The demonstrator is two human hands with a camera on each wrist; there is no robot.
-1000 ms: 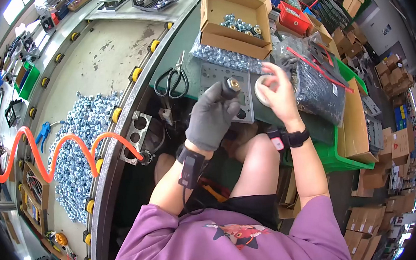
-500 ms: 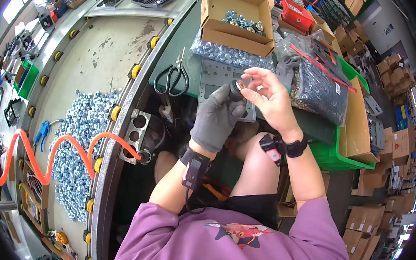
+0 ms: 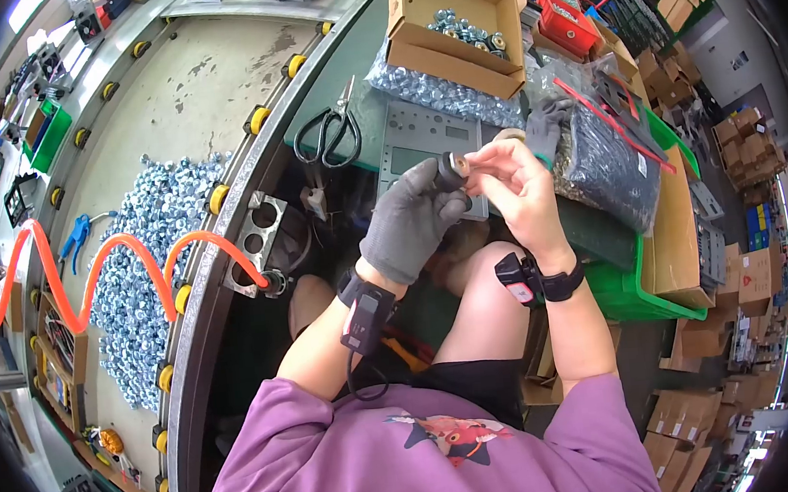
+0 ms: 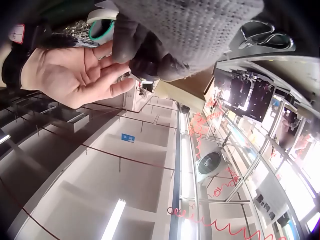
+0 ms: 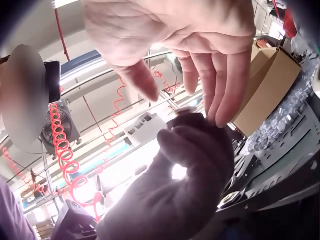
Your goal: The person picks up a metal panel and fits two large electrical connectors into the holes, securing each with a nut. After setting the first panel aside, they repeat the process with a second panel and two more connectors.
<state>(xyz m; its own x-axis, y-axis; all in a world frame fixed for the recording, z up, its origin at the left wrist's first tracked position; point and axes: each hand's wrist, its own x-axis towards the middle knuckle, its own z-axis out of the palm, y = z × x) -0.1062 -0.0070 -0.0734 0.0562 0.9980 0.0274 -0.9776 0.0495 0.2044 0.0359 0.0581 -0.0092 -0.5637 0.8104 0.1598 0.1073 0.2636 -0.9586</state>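
My left hand (image 3: 411,224), in a grey glove, pinches a small black round part (image 3: 450,172) with a brass-coloured centre. It is held up in front of my lap, over the near edge of a grey metal panel (image 3: 416,118) with holes. My bare right hand (image 3: 522,188) is right at the part's face, its fingertips by the brass centre. In the right wrist view, the right hand's fingers (image 5: 225,95) are long and fairly straight, with the thumb apart from them. Beyond the right hand, a roll of tape (image 4: 101,27) with a teal inner ring shows in the left wrist view.
Black-handled scissors (image 3: 326,138) lie left of the panel. Behind it is a bag of metal pieces (image 3: 441,85) under an open cardboard box (image 3: 454,70). A grey glove (image 3: 545,128) and a plastic bag (image 3: 607,166) lie to the right. Loose metal pieces (image 3: 148,267) cover the left bench.
My right hand has moved left from near the tape roll to the black part, and its fingertips have drawn together there. The left hand has turned the part's brass face toward it.
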